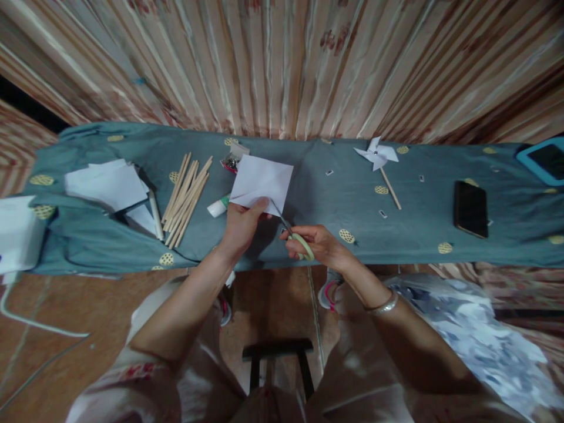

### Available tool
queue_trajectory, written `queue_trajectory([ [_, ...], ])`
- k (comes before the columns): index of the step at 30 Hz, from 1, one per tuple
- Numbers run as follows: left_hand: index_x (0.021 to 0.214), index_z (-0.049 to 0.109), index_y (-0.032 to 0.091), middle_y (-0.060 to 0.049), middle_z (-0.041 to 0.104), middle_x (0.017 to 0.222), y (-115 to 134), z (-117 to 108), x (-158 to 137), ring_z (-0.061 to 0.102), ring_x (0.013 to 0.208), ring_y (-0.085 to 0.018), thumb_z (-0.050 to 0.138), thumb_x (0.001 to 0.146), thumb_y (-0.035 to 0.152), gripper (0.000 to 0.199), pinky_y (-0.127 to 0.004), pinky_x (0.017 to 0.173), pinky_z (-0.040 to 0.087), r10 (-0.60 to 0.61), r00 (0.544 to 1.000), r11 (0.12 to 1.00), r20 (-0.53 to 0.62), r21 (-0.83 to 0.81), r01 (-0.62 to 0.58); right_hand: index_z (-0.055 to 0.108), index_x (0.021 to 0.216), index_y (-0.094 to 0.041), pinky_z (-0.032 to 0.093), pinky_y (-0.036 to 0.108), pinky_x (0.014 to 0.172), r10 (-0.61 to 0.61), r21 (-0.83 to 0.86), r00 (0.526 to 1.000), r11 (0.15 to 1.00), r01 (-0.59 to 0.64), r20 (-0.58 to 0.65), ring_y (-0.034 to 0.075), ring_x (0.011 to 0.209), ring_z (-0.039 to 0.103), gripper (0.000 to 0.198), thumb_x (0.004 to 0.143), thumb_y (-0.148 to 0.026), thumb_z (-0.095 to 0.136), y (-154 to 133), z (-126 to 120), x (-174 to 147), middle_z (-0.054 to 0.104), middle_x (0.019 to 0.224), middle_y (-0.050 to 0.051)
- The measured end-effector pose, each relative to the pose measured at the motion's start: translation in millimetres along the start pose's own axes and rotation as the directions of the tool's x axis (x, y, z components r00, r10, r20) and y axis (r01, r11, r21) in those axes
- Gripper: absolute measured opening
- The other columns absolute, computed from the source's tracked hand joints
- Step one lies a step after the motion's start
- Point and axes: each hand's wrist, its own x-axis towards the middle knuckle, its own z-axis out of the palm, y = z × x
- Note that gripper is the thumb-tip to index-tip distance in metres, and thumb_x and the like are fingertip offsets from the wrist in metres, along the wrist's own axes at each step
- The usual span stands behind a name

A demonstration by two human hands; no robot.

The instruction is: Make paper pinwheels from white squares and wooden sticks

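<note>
My left hand grips a square sheet of white paper by its near edge, thumb on top. In my right hand is a pair of scissors with light green handles. Their blades reach into the near right corner of the sheet, and faint lines run across the paper. Behind the sheet, partly covered by it, lies a small container of metal bits. A white and green tube rests beside my left hand.
Left on the cloth-covered table lie wooden sticks, a white pen-like item and stacked paper. To the right are a finished paper pinwheel, a phone and a blue-framed device. A curtain hangs behind.
</note>
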Motion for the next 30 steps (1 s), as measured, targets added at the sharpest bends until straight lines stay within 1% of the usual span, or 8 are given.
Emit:
queue_trajectory([
  [5, 0.083, 0.066, 0.018, 0.001, 0.069, 0.075, -0.4, -0.9, 2.3, 0.061, 0.061, -0.013, 0.078, 0.059, 0.026, 0.028, -0.022, 0.051, 0.051, 0.020, 1.000, 1.000, 0.022, -0.003, -0.020, 0.072, 0.085, -0.014, 0.044, 0.021, 0.053, -0.009, 0.003, 1.000, 1.000, 0.009, 0.000, 0.008, 0.054, 0.056, 0.046, 0.055, -0.046, 0.087, 3.2, -1.8, 1.1, 0.061, 0.058, -0.003],
  [13, 0.077, 0.066, 0.017, -0.003, 0.070, 0.078, 0.6, -0.5, 0.5, 0.060, 0.062, -0.014, 0.077, 0.060, 0.028, 0.023, -0.023, 0.052, 0.052, -0.010, 0.999, 0.999, 0.032, 0.036, 0.009, 0.073, 0.086, -0.015, 0.045, 0.021, 0.054, 0.005, -0.008, 0.999, 1.000, -0.005, -0.033, 0.009, 0.056, 0.059, 0.047, 0.053, -0.045, 0.088, 4.1, -2.3, 1.1, 0.063, 0.058, -0.003],
  [18, 0.081, 0.065, 0.017, -0.002, 0.068, 0.075, -0.1, 2.7, -3.3, 0.058, 0.060, -0.013, 0.076, 0.060, 0.029, 0.027, -0.023, 0.052, 0.051, -0.007, 0.997, 0.999, 0.075, 0.032, 0.004, 0.073, 0.086, -0.015, 0.046, 0.022, 0.054, -0.023, 0.002, 0.999, 1.000, 0.023, -0.040, 0.009, 0.055, 0.059, 0.047, 0.054, -0.045, 0.088, 6.1, -2.8, 2.9, 0.063, 0.058, -0.003],
  [24, 0.080, 0.066, 0.017, -0.002, 0.068, 0.076, -0.6, 2.3, -2.2, 0.059, 0.060, -0.013, 0.077, 0.060, 0.029, 0.027, -0.024, 0.053, 0.051, -0.014, 0.998, 0.999, 0.066, 0.038, 0.012, 0.073, 0.086, -0.016, 0.044, 0.021, 0.051, -0.051, -0.037, 0.998, 0.998, 0.050, -0.030, 0.008, 0.052, 0.056, 0.045, 0.057, -0.047, 0.086, 8.8, -4.3, 4.4, 0.061, 0.056, -0.004],
  [30, 0.078, 0.066, 0.016, -0.002, 0.067, 0.074, -2.4, 2.6, -4.0, 0.058, 0.060, -0.012, 0.077, 0.060, 0.028, 0.025, -0.022, 0.051, 0.051, -0.023, 0.996, 1.000, 0.089, 0.017, 0.021, 0.072, 0.091, -0.016, 0.046, 0.022, 0.054, -0.043, -0.047, 0.999, 0.998, 0.042, -0.022, 0.010, 0.058, 0.060, 0.047, 0.059, -0.048, 0.085, 10.2, -6.5, 4.7, 0.062, 0.061, -0.003],
])
